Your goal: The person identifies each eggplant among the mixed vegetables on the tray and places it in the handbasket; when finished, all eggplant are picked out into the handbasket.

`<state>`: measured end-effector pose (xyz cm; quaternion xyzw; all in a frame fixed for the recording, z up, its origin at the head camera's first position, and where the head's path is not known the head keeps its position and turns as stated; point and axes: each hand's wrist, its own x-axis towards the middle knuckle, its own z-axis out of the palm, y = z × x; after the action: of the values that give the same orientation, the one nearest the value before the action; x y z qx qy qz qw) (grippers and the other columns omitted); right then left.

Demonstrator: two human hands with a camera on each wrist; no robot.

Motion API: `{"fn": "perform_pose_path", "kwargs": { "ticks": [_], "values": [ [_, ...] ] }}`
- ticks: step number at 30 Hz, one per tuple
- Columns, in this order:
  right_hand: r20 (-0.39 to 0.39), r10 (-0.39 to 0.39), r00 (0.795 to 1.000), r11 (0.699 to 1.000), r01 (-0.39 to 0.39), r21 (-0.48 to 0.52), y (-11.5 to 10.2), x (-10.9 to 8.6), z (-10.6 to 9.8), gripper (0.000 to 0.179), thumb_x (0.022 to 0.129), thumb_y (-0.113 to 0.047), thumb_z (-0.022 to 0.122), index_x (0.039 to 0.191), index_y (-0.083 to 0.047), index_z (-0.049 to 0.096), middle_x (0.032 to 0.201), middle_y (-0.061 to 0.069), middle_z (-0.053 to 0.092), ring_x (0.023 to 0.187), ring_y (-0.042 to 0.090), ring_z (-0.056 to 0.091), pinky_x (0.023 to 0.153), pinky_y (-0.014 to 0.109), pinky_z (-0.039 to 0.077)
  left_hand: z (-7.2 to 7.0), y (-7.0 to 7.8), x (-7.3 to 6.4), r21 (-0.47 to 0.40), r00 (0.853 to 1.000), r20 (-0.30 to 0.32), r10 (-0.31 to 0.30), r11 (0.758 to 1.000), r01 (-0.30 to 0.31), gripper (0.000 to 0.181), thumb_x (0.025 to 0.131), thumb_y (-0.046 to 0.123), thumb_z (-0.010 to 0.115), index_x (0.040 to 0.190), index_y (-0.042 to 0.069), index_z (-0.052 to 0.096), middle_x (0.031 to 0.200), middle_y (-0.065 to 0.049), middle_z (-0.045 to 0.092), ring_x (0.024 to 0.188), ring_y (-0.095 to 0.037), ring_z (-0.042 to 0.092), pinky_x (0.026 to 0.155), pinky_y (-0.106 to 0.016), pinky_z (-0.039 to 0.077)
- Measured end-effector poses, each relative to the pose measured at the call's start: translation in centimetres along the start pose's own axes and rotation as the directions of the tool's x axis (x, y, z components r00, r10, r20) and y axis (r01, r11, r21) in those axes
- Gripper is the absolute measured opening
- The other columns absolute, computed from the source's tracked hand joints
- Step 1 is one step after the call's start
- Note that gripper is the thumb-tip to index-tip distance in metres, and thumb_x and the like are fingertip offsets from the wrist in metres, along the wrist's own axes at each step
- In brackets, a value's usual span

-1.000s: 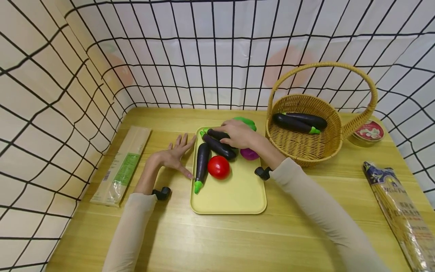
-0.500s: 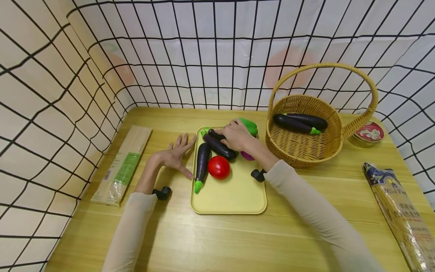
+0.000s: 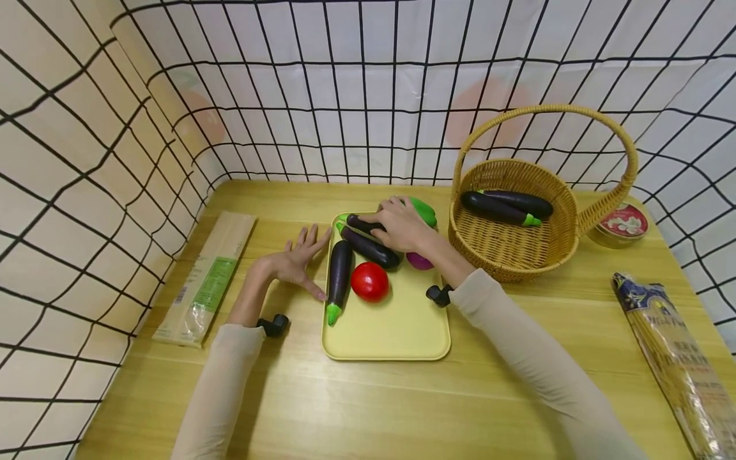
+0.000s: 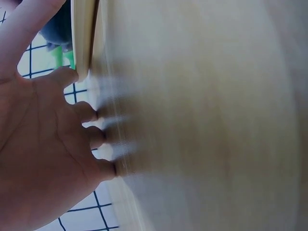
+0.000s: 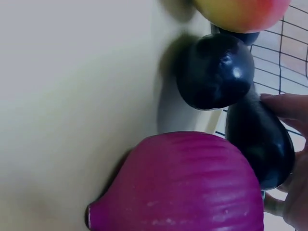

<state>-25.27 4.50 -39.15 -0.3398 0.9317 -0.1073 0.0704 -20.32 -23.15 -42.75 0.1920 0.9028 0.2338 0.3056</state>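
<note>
Left hand [image 3: 294,263]: fingers spread wide, touching tray [image 3: 397,335]; right hand [image 3: 402,225]: fingers grip rear eggplant [image 3: 360,223].

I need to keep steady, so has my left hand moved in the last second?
No, not visibly: against the green-labelled packet in the head view, your left hand keeps its place, spread at the yellow tray's edge.

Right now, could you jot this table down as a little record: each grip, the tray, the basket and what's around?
Left grip: fingers spread, beside the left edge of the tray
Right grip: curled round the farthest eggplant
Tray also holds: left eggplant, middle eggplant, red tomato, purple vegetable
Green pepper: by tray's far right corner, partly hidden
Basket: two eggplants
Around: pale packet at left, long packet at right, round tin beside basket
</note>
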Motion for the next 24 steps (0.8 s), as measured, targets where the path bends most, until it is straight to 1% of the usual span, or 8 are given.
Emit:
{"fn": "perform_pose_path", "kwargs": {
  "ticks": [3,5,9,11,13,17,21,24],
  "values": [
    [-0.038,-0.007,0.999,0.996,0.011,0.093,0.3,-0.3,-0.3,0.044,0.105,-0.024,0.06,0.149,-0.025,0.058,0.139,0.019,0.062,0.13,0.037,0.05,0.113,0.054,0.037,-0.1,0.0,0.0,0.005,1.0,-0.003,-0.003,1.0,0.003,0.148,0.071,0.043,0.095,0.165,0.019,-0.017,0.166,-0.024,-0.033,0.154,-0.043,-0.033,0.123,-0.069,-0.015],
    [-0.067,-0.012,0.998,0.986,0.023,0.164,0.5,-0.4,-0.5,0.044,0.104,-0.022,0.061,0.148,-0.023,0.059,0.138,0.02,0.062,0.128,0.036,0.052,0.109,0.052,0.041,-0.1,0.0,0.0,0.007,1.0,-0.003,-0.003,1.0,0.003,0.148,0.071,0.044,0.095,0.165,0.019,-0.017,0.166,-0.024,-0.033,0.154,-0.043,-0.033,0.123,-0.069,-0.015],
    [-0.095,0.005,0.995,0.953,0.024,0.301,0.9,-0.9,-1.2,0.044,0.104,-0.02,0.062,0.148,-0.023,0.059,0.13,0.016,0.062,0.113,0.03,0.056,0.094,0.044,0.047,-0.1,-0.1,0.0,0.004,1.0,-0.003,0.002,1.0,-0.002,0.148,0.071,0.044,0.095,0.165,0.019,-0.017,0.166,-0.024,-0.034,0.154,-0.043,-0.034,0.123,-0.069,-0.016],
    [-0.097,0.022,0.995,0.941,0.012,0.338,1.0,-1.3,-1.7,0.044,0.104,-0.019,0.061,0.148,-0.024,0.059,0.128,0.015,0.061,0.106,0.028,0.055,0.086,0.04,0.047,-0.1,-0.1,-0.1,0.004,1.0,-0.003,0.004,1.0,-0.004,0.148,0.071,0.044,0.095,0.165,0.019,-0.017,0.166,-0.024,-0.034,0.154,-0.042,-0.034,0.123,-0.069,-0.016],
    [-0.095,0.043,0.995,0.936,-0.006,0.352,1.0,-1.7,-2.4,0.044,0.104,-0.018,0.062,0.148,-0.024,0.059,0.126,0.014,0.06,0.101,0.026,0.053,0.081,0.037,0.045,-0.1,-0.1,0.0,-0.002,1.0,0.0,0.002,1.0,-0.002,0.148,0.071,0.044,0.095,0.165,0.02,-0.017,0.166,-0.023,-0.035,0.153,-0.041,-0.035,0.123,-0.069,-0.016],
    [-0.083,0.049,0.995,0.925,-0.014,0.38,1.5,-2.8,-4.1,0.043,0.103,-0.016,0.062,0.147,-0.02,0.06,0.127,0.018,0.059,0.102,0.029,0.052,0.084,0.039,0.044,0.0,-0.2,0.0,-0.015,1.0,0.005,-0.005,1.0,0.005,0.149,0.07,0.045,0.095,0.165,0.022,-0.018,0.165,-0.019,-0.037,0.153,-0.038,-0.037,0.123,-0.067,-0.018],
    [-0.053,0.045,0.998,0.913,-0.02,0.408,2.5,-4.1,-6.2,0.045,0.102,-0.017,0.063,0.147,-0.02,0.06,0.138,0.019,0.059,0.113,0.032,0.054,0.092,0.044,0.046,0.0,-0.2,0.0,-0.027,1.0,0.003,0.003,1.0,-0.003,0.149,0.071,0.043,0.095,0.165,0.021,-0.018,0.165,-0.02,-0.037,0.152,-0.039,-0.038,0.123,-0.068,-0.019],
    [-0.033,0.032,0.999,0.917,-0.017,0.399,3.7,-5.4,-7.8,0.046,0.102,-0.018,0.064,0.147,-0.023,0.06,0.14,0.018,0.061,0.116,0.032,0.055,0.094,0.047,0.046,0.0,-0.1,-0.1,-0.026,1.0,0.0,0.009,1.0,-0.009,0.148,0.071,0.041,0.095,0.165,0.019,-0.017,0.165,-0.021,-0.037,0.152,-0.04,-0.037,0.122,-0.069,-0.019]
  ]
}}
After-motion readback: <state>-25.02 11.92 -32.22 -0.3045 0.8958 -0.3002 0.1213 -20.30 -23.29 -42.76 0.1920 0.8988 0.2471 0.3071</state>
